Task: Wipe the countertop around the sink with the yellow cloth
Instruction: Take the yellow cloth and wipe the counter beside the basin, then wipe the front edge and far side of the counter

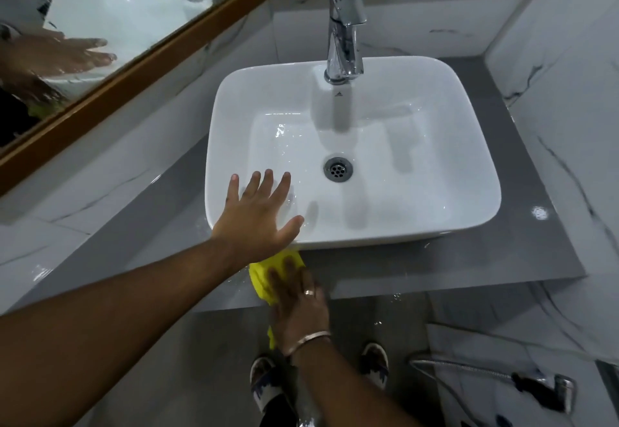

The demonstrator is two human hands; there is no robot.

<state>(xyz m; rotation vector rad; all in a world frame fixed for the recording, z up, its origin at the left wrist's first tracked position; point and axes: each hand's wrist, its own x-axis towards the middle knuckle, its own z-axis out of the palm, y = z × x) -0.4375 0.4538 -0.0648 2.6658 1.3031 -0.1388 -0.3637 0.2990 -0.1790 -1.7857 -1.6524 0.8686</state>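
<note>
Yellow cloth (pixel 264 279) lies under the flat, open right hand (pixel 298 296); left hand (pixel 261 215), fingers spread, rests on the sink (pixel 475 172). Press evenly along the worktop (pixel 435 265) front.

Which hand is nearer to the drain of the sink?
Left. The left hand is spread over the sink's front-left rim, near the drain. The right hand presses the yellow cloth on the countertop in front.

So the right hand (pixel 296 296) is pressed flat on the yellow cloth (pixel 264 279), on the grey countertop (pixel 435 265) right in front of the white vessel sink (pixel 475 192). Left hand (pixel 259 219) is spread open over the sink's near-left corner, fingers out. Chrome faucet (pixel 345 31) sits at the back rim, drain (pixel 338 168) in the middle, and a wood-framed mirror (pixel 100 7) on the left.
</note>
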